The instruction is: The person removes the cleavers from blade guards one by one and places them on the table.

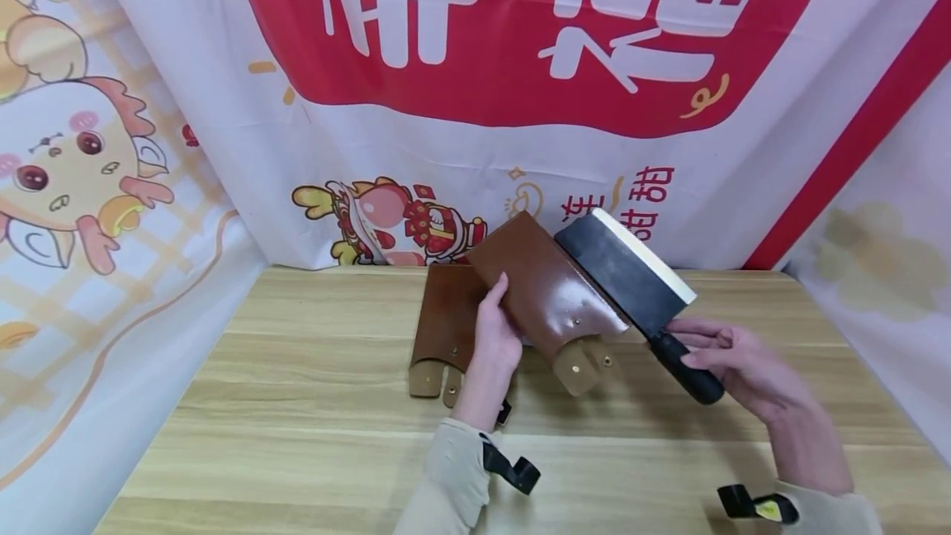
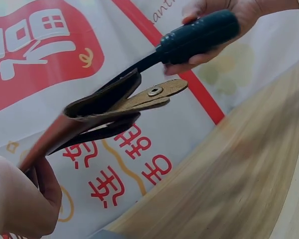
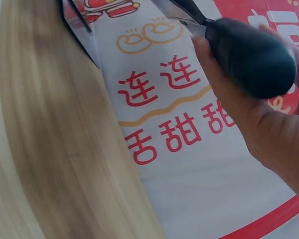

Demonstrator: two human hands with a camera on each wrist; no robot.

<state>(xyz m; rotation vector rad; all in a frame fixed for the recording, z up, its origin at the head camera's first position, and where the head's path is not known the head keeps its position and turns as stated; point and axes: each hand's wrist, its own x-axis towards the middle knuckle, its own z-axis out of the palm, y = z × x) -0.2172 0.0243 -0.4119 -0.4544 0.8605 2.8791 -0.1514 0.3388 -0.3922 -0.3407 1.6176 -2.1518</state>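
My left hand (image 1: 496, 341) grips a brown leather knife sheath (image 1: 546, 287), raised and tilted above the table. Its unfastened flaps with metal snaps point down toward me; the left wrist view shows the sheath's mouth (image 2: 102, 102) gaping. In my right hand (image 1: 750, 370) is a cleaver (image 1: 624, 267), held by its black handle (image 3: 251, 57). The cleaver's dark blade, with a bright edge facing up and right, lies alongside the sheath's right side, outside it. Whether blade and leather touch, I cannot tell. A second brown sheath (image 1: 438, 320) lies on the table, partly hidden behind my left hand and the raised sheath.
The wood-grain table (image 1: 297, 403) runs back to a white and red printed cloth (image 1: 490, 114) hanging behind it. More printed cloth (image 1: 89, 312) hangs at the left, and another at the right. Black straps (image 1: 513, 469) sit on both wrists.
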